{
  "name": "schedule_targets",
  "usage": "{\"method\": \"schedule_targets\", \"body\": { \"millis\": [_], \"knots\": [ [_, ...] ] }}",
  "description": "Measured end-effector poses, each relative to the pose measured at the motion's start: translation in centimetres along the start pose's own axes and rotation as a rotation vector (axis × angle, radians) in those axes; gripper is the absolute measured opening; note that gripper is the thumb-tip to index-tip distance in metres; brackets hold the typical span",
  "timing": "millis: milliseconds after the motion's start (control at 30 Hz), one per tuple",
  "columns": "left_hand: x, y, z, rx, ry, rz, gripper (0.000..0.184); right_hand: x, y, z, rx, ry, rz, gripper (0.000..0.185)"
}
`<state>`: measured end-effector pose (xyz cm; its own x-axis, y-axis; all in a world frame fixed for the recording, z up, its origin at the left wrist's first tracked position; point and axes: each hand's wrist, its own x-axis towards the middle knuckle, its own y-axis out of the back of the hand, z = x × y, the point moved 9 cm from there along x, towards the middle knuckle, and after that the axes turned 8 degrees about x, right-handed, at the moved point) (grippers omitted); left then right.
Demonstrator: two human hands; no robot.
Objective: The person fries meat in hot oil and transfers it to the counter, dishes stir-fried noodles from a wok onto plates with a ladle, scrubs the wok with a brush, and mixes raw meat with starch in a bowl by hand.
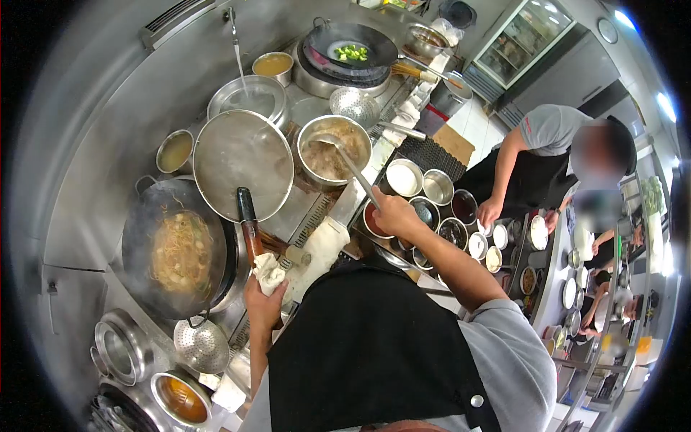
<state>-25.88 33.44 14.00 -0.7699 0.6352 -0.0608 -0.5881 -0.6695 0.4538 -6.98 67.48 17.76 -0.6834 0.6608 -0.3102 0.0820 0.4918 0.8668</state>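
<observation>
My right hand (394, 213) is closed round the handle of a metal ladle (350, 164), whose bowl dips into a steel pot (369, 155) of brownish liquid. A white cloth (268, 273) is bunched in my left hand (263, 302), at the end of a dark wooden handle (248, 227). That handle overlaps a round, flat pan or lid (243, 162), left of the pot. Noodles (181, 252) lie in a large steaming wok (137, 263) at the left.
Another wok (371, 47) with green vegetables stands at the top. Perforated skimmers (201, 344) (355, 106) lie along the range. Seasoning bowls (438, 187) stand to the right, beside a co-worker (551, 147) bending over small dishes. An orange-liquid bowl (181, 397) is at the lower left.
</observation>
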Motion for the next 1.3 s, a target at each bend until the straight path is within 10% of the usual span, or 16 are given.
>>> {"method": "schedule_targets", "body": {
  "millis": [333,400,433,600,1300],
  "knots": [
    [-0.4,-0.7,-0.1,0.128,-0.06,0.003,0.038,4.0,2.8,0.2,0.075,0.226,0.023,0.041],
    [-0.3,-1.1,0.2,0.032,-0.031,-0.011,0.04,3.2,3.2,2.0,0.429,-0.165,-0.274,0.036],
    [-0.1,-1.3,0.4,0.026,-0.034,-0.007,0.04,3.7,3.6,1.1,0.175,0.135,-0.046,0.041],
    [-0.3,-1.4,0.7,0.056,-0.018,0.009,0.043,1.7,-0.2,1.2,-0.188,0.08,-0.007,0.062],
    [-1.1,-2.5,2.2,0.137,-0.043,0.045,0.04,7.3,5.5,3.4,-0.343,0.286,-0.146,0.054]
  ]
}}
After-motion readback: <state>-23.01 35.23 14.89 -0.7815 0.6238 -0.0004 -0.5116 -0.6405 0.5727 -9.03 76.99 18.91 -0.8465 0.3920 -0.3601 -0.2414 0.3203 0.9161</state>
